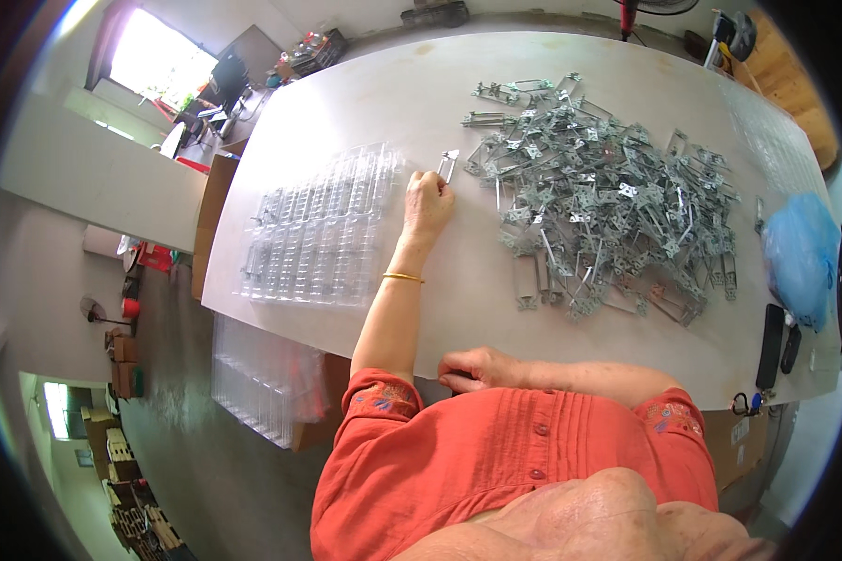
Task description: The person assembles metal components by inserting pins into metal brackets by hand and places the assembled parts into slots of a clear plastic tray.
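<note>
My left hand is stretched out over the white table, its fingers closed on the near end of a thin metal bracket. Left of that hand lies a clear plastic tray with rows of narrow compartments; glare hides much of what is in it. A big heap of loose grey metal brackets spreads over the table to the right. My right hand rests at the near table edge by my body, fingers curled; whatever they hold, if anything, is hidden.
At the table's right side are a blue plastic bag, a black elongated object and clear plastic sheeting. More clear trays are stacked below the table's left edge, beside a cardboard box.
</note>
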Motion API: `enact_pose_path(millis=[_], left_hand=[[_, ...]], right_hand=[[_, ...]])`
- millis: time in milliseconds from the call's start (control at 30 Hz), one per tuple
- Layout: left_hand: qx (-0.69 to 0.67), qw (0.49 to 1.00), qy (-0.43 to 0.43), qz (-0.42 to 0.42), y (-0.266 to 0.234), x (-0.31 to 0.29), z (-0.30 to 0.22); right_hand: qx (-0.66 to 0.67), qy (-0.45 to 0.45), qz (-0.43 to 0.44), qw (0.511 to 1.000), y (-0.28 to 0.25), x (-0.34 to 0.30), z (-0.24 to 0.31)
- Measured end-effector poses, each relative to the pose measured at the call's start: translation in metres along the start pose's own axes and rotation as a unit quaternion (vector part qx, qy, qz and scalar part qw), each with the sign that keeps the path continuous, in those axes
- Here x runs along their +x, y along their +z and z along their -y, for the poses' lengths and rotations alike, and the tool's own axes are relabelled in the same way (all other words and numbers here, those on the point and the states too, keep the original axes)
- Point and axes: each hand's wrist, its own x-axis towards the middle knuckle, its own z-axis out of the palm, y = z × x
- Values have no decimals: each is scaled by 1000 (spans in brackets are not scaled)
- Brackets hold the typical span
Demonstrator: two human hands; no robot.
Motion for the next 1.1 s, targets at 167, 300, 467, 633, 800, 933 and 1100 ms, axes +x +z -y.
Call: enact_pose_path(millis=[167,300,467,633,800,933,1100], left_hand=[[-91,993,-76,7,-20,-11,-15],[-400,898,-151,106,-36,-19,-25],[-602,767,-106,195,-43,-32,-44],[-656,692,-45,297,-34,-46,-78],[-625,688,-59,365,-24,-57,-97],[-622,687,-66,370,-14,-61,-92],[-701,591,-111,383,-20,-62,-87]], right_hand=[[-12,-28,-23,999,2,1,-3],[-12,13,-16,1000,-12,-1,21],[-117,-90,-258,955,-78,-9,81],[-209,-159,-506,822,-148,-31,86],[-175,-94,-493,847,-158,-49,65],[-102,-82,-487,864,-154,-47,60],[-88,-116,-455,879,-146,-34,56]])
